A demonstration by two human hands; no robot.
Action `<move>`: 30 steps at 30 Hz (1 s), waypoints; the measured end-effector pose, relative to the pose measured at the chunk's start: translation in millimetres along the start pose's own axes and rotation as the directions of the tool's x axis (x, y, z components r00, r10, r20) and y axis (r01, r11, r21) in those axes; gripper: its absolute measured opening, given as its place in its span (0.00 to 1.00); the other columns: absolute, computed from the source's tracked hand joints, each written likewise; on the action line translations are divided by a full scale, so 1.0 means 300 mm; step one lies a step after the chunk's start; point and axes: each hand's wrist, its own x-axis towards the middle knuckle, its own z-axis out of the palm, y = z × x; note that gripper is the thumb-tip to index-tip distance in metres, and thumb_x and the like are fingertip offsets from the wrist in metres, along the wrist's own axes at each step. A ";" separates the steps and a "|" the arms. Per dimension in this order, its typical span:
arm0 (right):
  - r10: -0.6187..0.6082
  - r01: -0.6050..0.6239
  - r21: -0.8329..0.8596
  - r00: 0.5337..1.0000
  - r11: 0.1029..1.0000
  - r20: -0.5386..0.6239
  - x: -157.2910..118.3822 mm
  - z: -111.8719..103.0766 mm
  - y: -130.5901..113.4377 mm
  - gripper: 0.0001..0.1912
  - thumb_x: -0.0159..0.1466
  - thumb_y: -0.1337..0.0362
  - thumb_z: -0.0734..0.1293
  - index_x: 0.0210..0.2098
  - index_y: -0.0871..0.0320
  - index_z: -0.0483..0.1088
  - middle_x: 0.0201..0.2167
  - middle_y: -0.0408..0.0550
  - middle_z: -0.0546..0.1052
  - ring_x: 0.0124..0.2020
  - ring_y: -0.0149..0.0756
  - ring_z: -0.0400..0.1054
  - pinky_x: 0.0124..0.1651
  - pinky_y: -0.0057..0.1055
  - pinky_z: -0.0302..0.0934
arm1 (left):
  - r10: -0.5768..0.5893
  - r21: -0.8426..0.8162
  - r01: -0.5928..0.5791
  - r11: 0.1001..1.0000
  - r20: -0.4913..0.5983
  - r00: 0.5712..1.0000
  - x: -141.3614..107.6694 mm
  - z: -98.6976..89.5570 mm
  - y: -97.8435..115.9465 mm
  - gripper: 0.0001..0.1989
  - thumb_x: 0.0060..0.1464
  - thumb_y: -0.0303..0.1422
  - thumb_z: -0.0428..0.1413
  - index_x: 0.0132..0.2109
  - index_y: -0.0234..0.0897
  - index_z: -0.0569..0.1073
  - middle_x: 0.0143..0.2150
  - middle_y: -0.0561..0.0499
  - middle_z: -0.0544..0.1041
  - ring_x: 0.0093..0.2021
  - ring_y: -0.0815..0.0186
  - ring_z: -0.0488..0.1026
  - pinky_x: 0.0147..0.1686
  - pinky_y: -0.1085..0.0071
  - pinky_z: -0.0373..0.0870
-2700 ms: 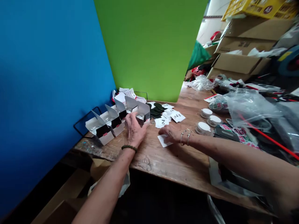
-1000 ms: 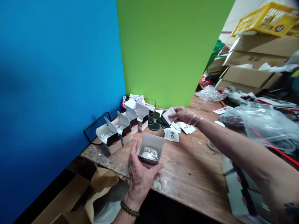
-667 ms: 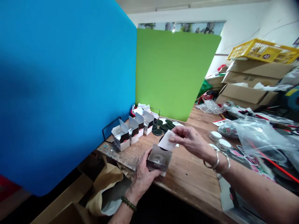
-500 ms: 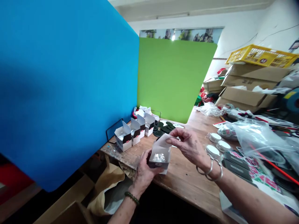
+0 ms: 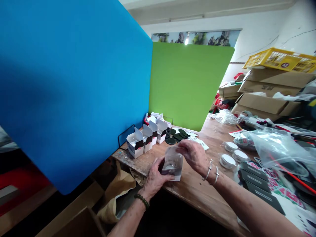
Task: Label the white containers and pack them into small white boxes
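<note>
My left hand (image 5: 156,177) is wrapped around a small white and black carton (image 5: 172,171) at the table's front edge. The carton is open at the top and tilted toward me, with something clear and shiny inside it that I cannot make out fully. At the upper corner of its raised flap (image 5: 171,153), the curled fingers of my right hand (image 5: 194,154) grip the card; the fingertips are partly hidden. Beyond, several similar open cartons (image 5: 136,148) stand in a row. Dark green discs (image 5: 171,141) and white printed cards (image 5: 199,142) lie behind the hands.
White round pieces in clear wrap (image 5: 227,160) and flat black boxes (image 5: 255,179) lie to the right on the wooden table (image 5: 197,200). Plastic bags (image 5: 276,148) cover the far right. A blue panel (image 5: 86,82) bounds the left, a green panel (image 5: 187,85) the back.
My right hand has turned and come lower over the flap, fingers curling more. My left hand still holds the carton. The whole view has shifted slightly.
</note>
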 end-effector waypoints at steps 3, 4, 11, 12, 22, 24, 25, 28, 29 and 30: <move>-0.179 0.170 -0.167 0.983 0.971 -0.043 -0.010 -0.017 -0.009 0.06 0.69 0.62 0.65 0.36 0.55 0.73 0.34 0.47 0.76 0.37 0.39 0.65 0.40 0.33 0.52 | 0.015 0.012 -0.015 1.000 0.026 1.000 0.005 -0.004 -0.010 0.38 0.34 0.27 0.70 0.56 0.41 0.71 0.48 0.50 0.75 0.49 0.58 0.73 0.50 0.61 0.70; -0.227 0.216 -0.210 0.974 0.954 -0.029 -0.016 -0.013 -0.012 0.07 0.70 0.62 0.64 0.37 0.56 0.73 0.34 0.48 0.75 0.37 0.39 0.65 0.41 0.34 0.51 | 0.024 0.022 -0.025 0.999 0.023 0.999 0.006 -0.004 -0.010 0.39 0.33 0.27 0.70 0.56 0.41 0.71 0.47 0.50 0.75 0.49 0.58 0.73 0.50 0.61 0.70; -0.182 0.214 -0.150 0.963 0.965 0.198 -0.016 0.022 -0.043 0.05 0.68 0.66 0.65 0.42 0.55 0.73 0.36 0.46 0.77 0.38 0.38 0.67 0.41 0.35 0.51 | 0.073 0.063 -0.075 0.995 0.023 0.997 0.007 0.004 -0.003 0.36 0.32 0.26 0.71 0.52 0.41 0.73 0.45 0.51 0.73 0.45 0.59 0.73 0.46 0.62 0.72; -0.157 0.187 -0.136 0.966 0.973 0.207 -0.015 0.022 -0.050 0.06 0.68 0.67 0.65 0.43 0.54 0.73 0.37 0.46 0.77 0.37 0.38 0.67 0.40 0.34 0.52 | 0.074 0.046 -0.076 0.996 0.026 0.997 0.008 0.003 -0.003 0.36 0.33 0.26 0.71 0.53 0.41 0.72 0.45 0.51 0.73 0.46 0.59 0.73 0.47 0.62 0.72; -0.082 0.078 0.147 0.996 0.986 0.022 -0.077 0.078 -0.008 0.11 0.67 0.68 0.61 0.44 0.53 0.74 0.44 0.51 0.74 0.40 0.39 0.69 0.42 0.35 0.64 | 0.061 0.042 -0.061 0.997 0.011 0.998 -0.005 -0.014 -0.003 0.44 0.35 0.27 0.71 0.60 0.43 0.63 0.50 0.50 0.74 0.50 0.59 0.74 0.52 0.60 0.72; 0.058 -0.005 0.363 0.989 0.932 -0.136 -0.083 0.080 0.029 0.09 0.67 0.65 0.61 0.42 0.54 0.72 0.42 0.52 0.73 0.41 0.40 0.69 0.44 0.37 0.66 | 0.074 0.022 -0.073 0.997 -0.032 0.997 -0.013 -0.020 -0.006 0.47 0.36 0.27 0.70 0.62 0.44 0.57 0.53 0.47 0.73 0.50 0.59 0.75 0.52 0.59 0.73; 0.165 -0.064 0.475 0.971 0.877 -0.175 -0.086 0.084 0.046 0.07 0.66 0.62 0.63 0.41 0.54 0.71 0.41 0.52 0.73 0.40 0.41 0.69 0.43 0.39 0.67 | 0.107 0.030 -0.105 0.994 -0.042 0.993 -0.016 -0.025 -0.005 0.47 0.38 0.26 0.69 0.63 0.44 0.56 0.54 0.47 0.72 0.51 0.59 0.74 0.53 0.58 0.72; 0.438 -0.305 0.766 0.899 0.566 0.035 -0.092 0.114 0.078 0.17 0.59 0.54 0.70 0.44 0.54 0.67 0.37 0.47 0.72 0.32 0.37 0.69 0.34 0.36 0.69 | 0.275 0.169 -0.277 0.946 0.035 0.961 -0.016 -0.048 0.010 0.36 0.46 0.24 0.64 0.61 0.45 0.62 0.58 0.46 0.70 0.58 0.58 0.70 0.60 0.56 0.68; 0.443 -0.372 0.810 0.883 0.453 0.157 -0.092 0.129 0.080 0.22 0.57 0.52 0.71 0.47 0.54 0.66 0.36 0.46 0.72 0.29 0.35 0.69 0.31 0.34 0.68 | 0.316 0.229 -0.325 0.918 0.074 0.946 -0.013 -0.056 0.017 0.32 0.48 0.24 0.62 0.60 0.45 0.65 0.59 0.46 0.69 0.60 0.57 0.68 0.61 0.55 0.66; 0.412 -0.416 0.827 0.876 0.378 0.252 -0.091 0.145 0.080 0.25 0.56 0.51 0.72 0.49 0.53 0.66 0.36 0.45 0.73 0.28 0.34 0.68 0.29 0.32 0.67 | 0.341 0.278 -0.358 0.891 0.109 0.934 -0.008 -0.065 0.025 0.29 0.50 0.24 0.61 0.58 0.45 0.68 0.59 0.46 0.69 0.61 0.57 0.67 0.62 0.55 0.65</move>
